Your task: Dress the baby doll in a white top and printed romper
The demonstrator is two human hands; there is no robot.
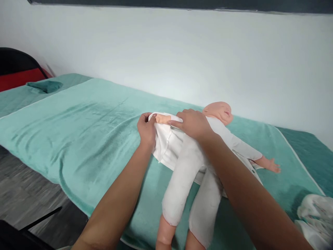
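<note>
A baby doll [175, 189] with a white cloth body lies on its back, its head towards the wall and turned to the right. Spread beneath it is a white baby garment [163, 142]. My left hand [146, 130] pinches the garment's edge beside the doll's small hand [162, 119]. Around the doll's forearm, just behind that small hand, my right hand [195, 123] is closed. The doll's other arm [246, 147] stretches out to the right, its hand showing past the cloth. My right forearm hides part of the torso and garment.
A light green blanket [85, 139] covers the bed, against a white wall [156, 52]. Bundled white printed cloth [316, 215] lies at the right front edge. A dark green cloth [45, 86] rests at the far left, near a black and red chair [18, 74].
</note>
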